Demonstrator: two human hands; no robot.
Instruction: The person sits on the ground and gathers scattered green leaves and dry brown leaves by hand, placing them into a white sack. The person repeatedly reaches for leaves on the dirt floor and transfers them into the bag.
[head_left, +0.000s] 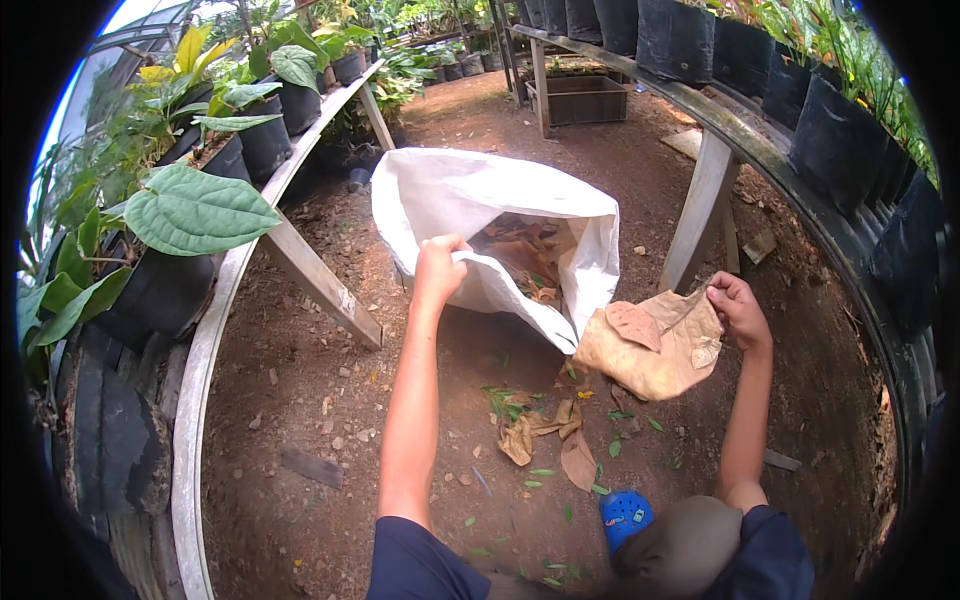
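My left hand (441, 268) grips the near rim of a white woven sack (480, 176), whose mouth gapes towards me. Brown dry leaves (525, 247) lie inside it. At the right, my right hand (739, 307) pinches the edge of a large tan dried leaf (645, 360), with a smaller reddish-brown leaf (634, 325) lying on top. The large leaf's left end is close to the sack's lower corner; whether they touch I cannot tell. Below, crumpled dry leaves (540, 427) and small green leaflets rest on the soil.
Wooden benches with potted plants (165, 285) and black grow bags (836, 142) curve along both sides. Their legs (319, 285) stand on the dirt floor. Behind the sack is a brown plastic crate (585, 101). A blue clog (626, 517) is on my foot near the leaves.
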